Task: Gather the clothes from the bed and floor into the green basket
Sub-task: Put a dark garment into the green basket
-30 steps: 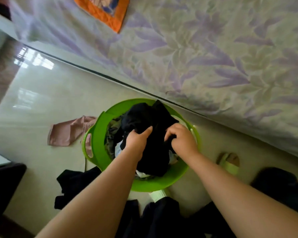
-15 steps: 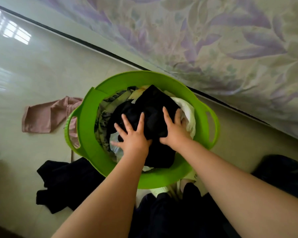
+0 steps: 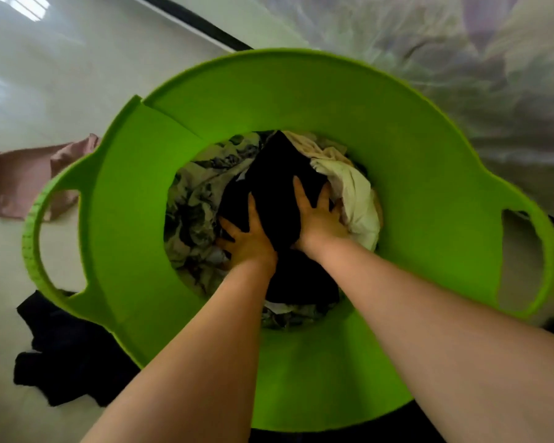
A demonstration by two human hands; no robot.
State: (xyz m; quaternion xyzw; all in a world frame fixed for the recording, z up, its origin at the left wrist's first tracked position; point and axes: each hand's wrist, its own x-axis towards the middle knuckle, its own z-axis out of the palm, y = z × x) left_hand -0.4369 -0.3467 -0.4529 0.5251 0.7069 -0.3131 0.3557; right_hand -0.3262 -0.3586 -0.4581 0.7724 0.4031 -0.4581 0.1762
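Black garment (image 3: 279,187) under both hands

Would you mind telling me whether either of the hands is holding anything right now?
Nothing is held: left hand and right hand press flat on the black garment inside the green basket.

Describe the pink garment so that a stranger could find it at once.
Start at the green basket on the pale floor. Beside its left handle lies the pink garment, partly hidden by the handle. The other garment on the floor is black.
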